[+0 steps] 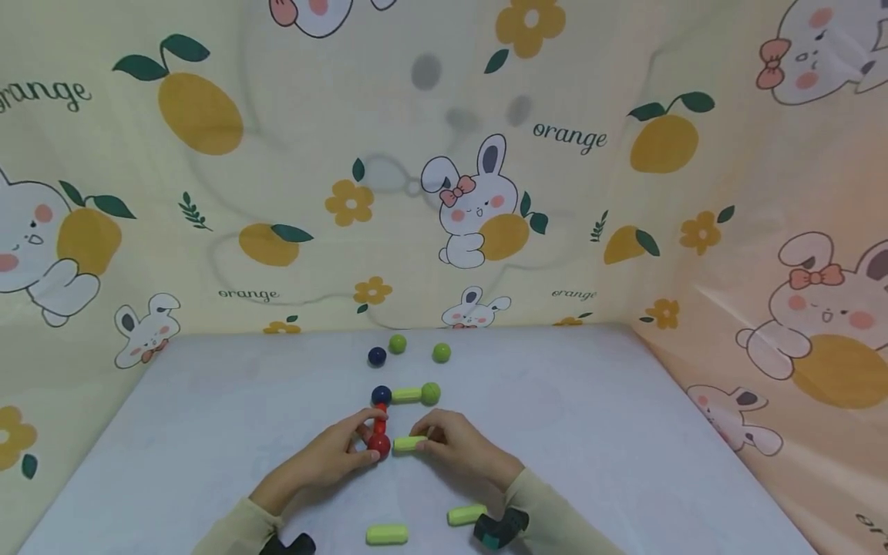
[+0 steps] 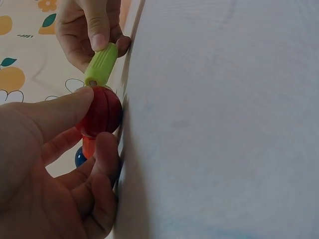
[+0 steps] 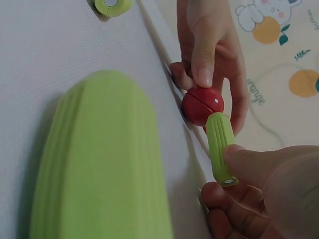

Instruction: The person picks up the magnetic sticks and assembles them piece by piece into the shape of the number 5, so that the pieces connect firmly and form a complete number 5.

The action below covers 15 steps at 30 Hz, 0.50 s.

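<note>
My left hand [image 1: 329, 455] grips a red ball [image 1: 378, 445], thumb on its near side and fingers around it and the red rod [image 1: 380, 420]. That rod joins the red ball to a dark blue ball [image 1: 381, 395]. From the blue ball a light green rod [image 1: 407, 395] runs right to a green ball [image 1: 431, 393]. Between thumb and fingers, my right hand [image 1: 463, 445] pinches another light green rod [image 3: 220, 149]. A metal tip shows at the rod's end, right beside the red ball [image 2: 102, 112]; whether they touch I cannot tell.
Two loose green rods, one on the left [image 1: 387, 534] and one by the right wrist [image 1: 466, 515], lie at the front of the white table [image 1: 590, 432]. Farther back are a dark blue ball [image 1: 377, 356] and two green balls [image 1: 398, 344]. A patterned cloth [image 1: 291, 154] hangs behind.
</note>
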Available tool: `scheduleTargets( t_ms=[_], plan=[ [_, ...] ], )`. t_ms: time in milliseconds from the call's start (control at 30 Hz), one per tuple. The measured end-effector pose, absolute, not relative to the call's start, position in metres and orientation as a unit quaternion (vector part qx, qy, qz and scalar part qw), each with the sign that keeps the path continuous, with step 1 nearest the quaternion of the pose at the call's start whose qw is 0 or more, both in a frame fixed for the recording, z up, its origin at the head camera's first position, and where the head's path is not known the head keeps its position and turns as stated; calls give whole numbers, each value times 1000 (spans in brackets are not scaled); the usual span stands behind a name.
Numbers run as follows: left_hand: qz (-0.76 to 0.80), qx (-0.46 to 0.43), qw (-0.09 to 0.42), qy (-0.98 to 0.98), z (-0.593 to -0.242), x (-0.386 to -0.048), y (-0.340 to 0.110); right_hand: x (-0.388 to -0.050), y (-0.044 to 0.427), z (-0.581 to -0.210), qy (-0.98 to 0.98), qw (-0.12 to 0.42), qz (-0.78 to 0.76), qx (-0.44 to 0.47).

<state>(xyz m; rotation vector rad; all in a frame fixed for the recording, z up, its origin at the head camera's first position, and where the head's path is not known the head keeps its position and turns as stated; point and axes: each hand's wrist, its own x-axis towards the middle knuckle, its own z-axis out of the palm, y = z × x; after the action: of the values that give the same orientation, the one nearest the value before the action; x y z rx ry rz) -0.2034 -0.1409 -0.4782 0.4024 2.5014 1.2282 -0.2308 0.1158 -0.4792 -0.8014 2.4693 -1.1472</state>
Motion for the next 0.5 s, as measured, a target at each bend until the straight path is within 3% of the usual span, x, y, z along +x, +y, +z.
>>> scheduleTargets(
  t_ms=[500],
  plan=[
    [420,130,168,882,-477,-206,-140,-233,112,-482,868,145,-393,-268]
  ],
)
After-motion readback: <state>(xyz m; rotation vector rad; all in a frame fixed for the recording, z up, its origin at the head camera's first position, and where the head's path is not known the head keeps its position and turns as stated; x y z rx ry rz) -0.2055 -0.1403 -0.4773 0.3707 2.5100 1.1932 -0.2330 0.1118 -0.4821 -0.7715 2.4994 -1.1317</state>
